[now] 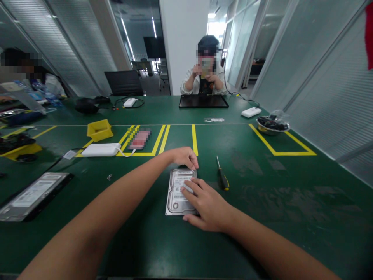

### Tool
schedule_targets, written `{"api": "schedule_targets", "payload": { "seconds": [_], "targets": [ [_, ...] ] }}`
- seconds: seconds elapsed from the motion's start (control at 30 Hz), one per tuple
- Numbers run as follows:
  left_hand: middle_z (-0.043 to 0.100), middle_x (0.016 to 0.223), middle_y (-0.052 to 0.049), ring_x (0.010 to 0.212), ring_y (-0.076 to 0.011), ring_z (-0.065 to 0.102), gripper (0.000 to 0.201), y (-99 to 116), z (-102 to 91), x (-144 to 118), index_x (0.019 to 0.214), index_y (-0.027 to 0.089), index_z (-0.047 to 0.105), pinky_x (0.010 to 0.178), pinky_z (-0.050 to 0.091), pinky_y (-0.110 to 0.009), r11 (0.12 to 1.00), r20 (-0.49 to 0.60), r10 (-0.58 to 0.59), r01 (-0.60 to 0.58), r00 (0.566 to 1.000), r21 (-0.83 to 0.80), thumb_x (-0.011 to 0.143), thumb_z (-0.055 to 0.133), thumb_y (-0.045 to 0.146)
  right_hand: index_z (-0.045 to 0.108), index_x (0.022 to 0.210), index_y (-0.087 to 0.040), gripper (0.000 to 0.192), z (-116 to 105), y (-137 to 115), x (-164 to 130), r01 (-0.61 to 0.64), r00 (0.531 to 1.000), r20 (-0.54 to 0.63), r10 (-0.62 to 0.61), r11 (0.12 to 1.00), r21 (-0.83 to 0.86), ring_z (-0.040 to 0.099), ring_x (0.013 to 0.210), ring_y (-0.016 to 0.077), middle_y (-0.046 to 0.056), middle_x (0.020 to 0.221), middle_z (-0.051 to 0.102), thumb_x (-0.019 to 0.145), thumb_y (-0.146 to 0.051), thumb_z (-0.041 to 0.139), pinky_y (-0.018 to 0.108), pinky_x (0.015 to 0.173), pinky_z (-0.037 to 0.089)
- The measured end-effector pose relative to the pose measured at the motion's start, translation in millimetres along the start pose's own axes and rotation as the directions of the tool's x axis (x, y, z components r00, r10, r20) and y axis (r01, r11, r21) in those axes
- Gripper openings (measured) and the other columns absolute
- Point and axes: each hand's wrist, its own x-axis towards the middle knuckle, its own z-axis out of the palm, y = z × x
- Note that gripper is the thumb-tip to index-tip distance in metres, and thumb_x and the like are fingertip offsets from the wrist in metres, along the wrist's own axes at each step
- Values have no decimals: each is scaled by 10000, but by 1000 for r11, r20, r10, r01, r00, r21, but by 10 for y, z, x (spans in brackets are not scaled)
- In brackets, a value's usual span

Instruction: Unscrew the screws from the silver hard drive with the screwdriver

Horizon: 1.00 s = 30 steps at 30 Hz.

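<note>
A silver hard drive (176, 194) lies flat on the green table (262, 217), label up, in front of me. My right hand (204, 204) rests on its right side, fingertips pressing on the label. My left hand (185, 156) curls over the drive's far edge, fingers touching it. A small screwdriver (222, 178) with a black and yellow handle lies just right of the drive, apart from both hands.
A second hard drive (32, 196) lies at the left front. A white power bank (100, 149), yellow bin (99, 130) and yellow tape lines sit beyond. A metal bowl (272, 125) stands far right. A person sits across behind a black tray (203, 101).
</note>
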Motion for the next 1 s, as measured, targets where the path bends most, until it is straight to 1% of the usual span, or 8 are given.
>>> {"api": "schedule_targets", "payload": {
  "seconds": [0.1,0.3,0.47,0.6,0.7,0.87,1.0],
  "targets": [
    [741,704,-25,644,-129,643,187,16,-6,29,786,152,790,605,477,-209,999,8,-36,36,999,6,600,811,160,479,1403,-72,731,-7,0,4,6,1000,6,-6,1000,-2,393,1285,369,211,1422,465,849,-532,610,517,1107,352],
    [717,663,-5,636,-124,607,186,152,-5,74,770,150,783,615,454,-223,977,22,-209,208,978,44,589,768,109,476,1409,-74,736,-9,2,-4,-3,1000,7,3,1000,10,375,1304,372,209,1434,455,852,-537,602,514,1117,340],
    [668,584,19,579,-112,550,197,233,0,115,738,151,766,599,428,-238,960,24,-274,272,961,63,555,754,80,471,1417,-82,736,-9,7,-10,-9,1000,14,9,1000,11,374,1309,367,202,1448,445,860,-549,586,506,1134,320],
    [616,527,32,534,-98,504,150,220,4,132,705,145,736,557,395,-229,948,43,-316,314,948,41,563,750,99,472,1416,-80,739,-6,10,-2,-9,1000,14,8,1000,7,374,1309,368,204,1443,447,859,-553,585,505,1138,315],
    [600,521,30,535,-95,500,123,187,11,135,693,144,718,546,384,-222,942,58,-335,336,940,5,577,748,120,475,1411,-80,740,-4,6,0,-9,1000,9,8,1000,13,375,1305,367,203,1436,453,854,-552,593,505,1137,315],
    [622,582,27,586,-95,539,186,117,23,127,723,153,703,597,424,-218,926,62,-366,370,929,-69,555,780,131,473,1411,-85,728,-8,-2,-3,-12,1000,15,12,1000,21,375,1301,364,200,1438,451,853,-534,604,507,1130,323],
    [639,635,24,616,-97,564,244,85,20,96,764,156,688,607,428,-214,915,75,-379,385,922,-119,547,799,151,474,1409,-88,729,-10,2,-6,-11,1000,9,11,1000,16,378,1297,365,200,1439,450,849,-534,610,511,1125,327]
  ]
}}
